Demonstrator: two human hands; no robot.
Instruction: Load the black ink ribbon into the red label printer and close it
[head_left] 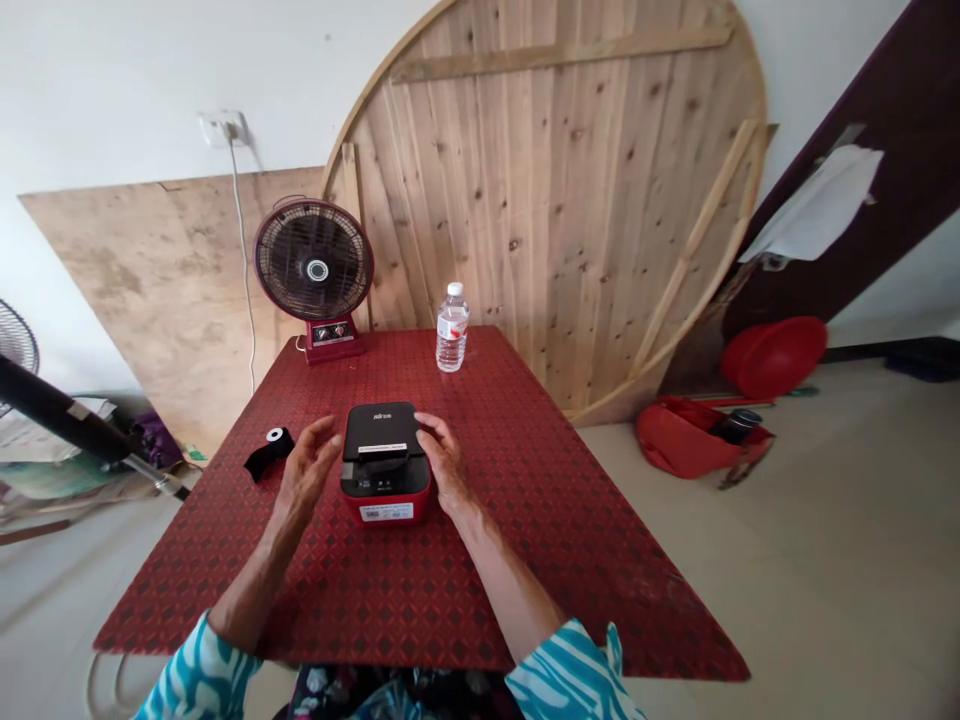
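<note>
A small red-and-black label printer sits in the middle of the red patterned table, its black lid on top and a white sticker on its front. My right hand rests against the lid's right side, with the fingers curled over its edge. My left hand hovers just left of the printer with its fingers spread, and it appears to hold nothing. Further left, a black roll with a white core lies on the table, close to my left fingers.
A clear water bottle and a red-based desk fan stand at the table's far edge. A round wooden board leans behind them. Red bags lie on the floor to the right. A dark pole juts in at the left.
</note>
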